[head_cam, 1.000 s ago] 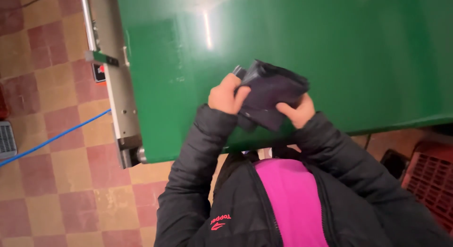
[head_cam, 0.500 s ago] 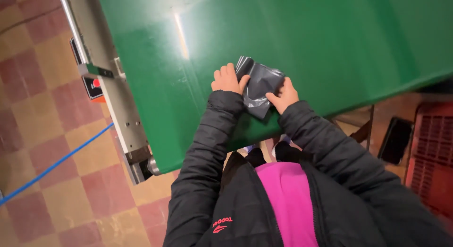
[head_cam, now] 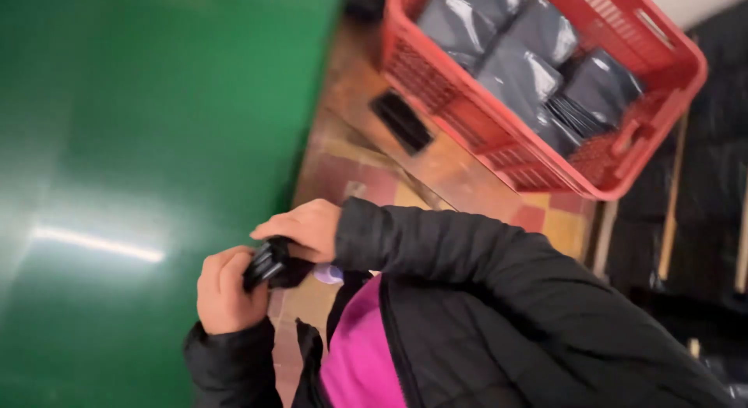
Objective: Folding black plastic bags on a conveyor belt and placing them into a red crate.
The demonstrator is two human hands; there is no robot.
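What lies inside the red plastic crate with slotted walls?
The red plastic crate holds several dark grey glossy plastic packets lying side by side, some overlapping. They cover the crate's floor, so anything beneath them cannot be seen, nor can the packets' contents.

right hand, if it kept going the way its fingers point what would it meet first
Probably the dark packet it already grips, then the left hand; beyond those lies the green table, though depth is unclear.

glossy smooth green table [head_cam: 156,143]; red plastic lattice crate [head_cam: 499,135]; shiny, probably plastic, dark pouches [head_cam: 530,73]; matt black jacket [head_cam: 499,299].
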